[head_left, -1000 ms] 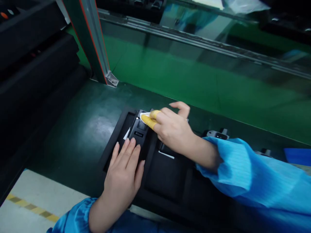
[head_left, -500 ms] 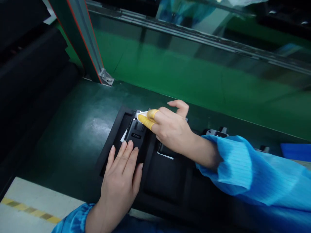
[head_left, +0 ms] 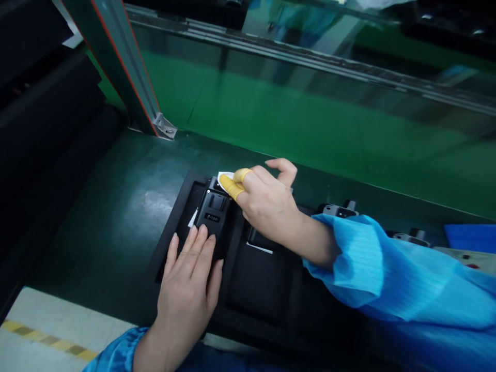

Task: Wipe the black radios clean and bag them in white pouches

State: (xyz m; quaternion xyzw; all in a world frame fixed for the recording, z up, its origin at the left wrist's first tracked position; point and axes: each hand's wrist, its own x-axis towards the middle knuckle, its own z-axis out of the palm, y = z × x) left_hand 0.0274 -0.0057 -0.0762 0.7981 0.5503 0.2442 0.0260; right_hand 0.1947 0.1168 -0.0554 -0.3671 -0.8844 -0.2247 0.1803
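Observation:
A black handheld device (head_left: pixel 215 205) with a belt clip and a label reading "Riton" lies in a pocket of the black tray (head_left: pixel 259 289). My left hand (head_left: pixel 188 292) rests on its lower part, fingers stretched out flat. With yellow-covered fingertips, my right hand (head_left: pixel 267 199) pinches a small white wiping cloth (head_left: pixel 223 177) against the device's top end. A white slip (head_left: pixel 192 217) shows at the device's left side. Partly hidden behind my right hand, another black device (head_left: pixel 260 239) sits in the neighbouring pocket, a white slip at its lower edge.
More grey-and-black devices (head_left: pixel 339 208) stand beyond my right sleeve. A blue object (head_left: pixel 470 238) lies at the far right. Behind the tray rises a see-through panel (head_left: pixel 302 119), with a metal post (head_left: pixel 127 67) at the left. Dark padded shapes (head_left: pixel 46 139) border the left side.
The view has shifted slightly, so the scene sits a little further left. The cloth now touches closer to the device's very top, uncovering more of the clip. My left hand stays on the device.

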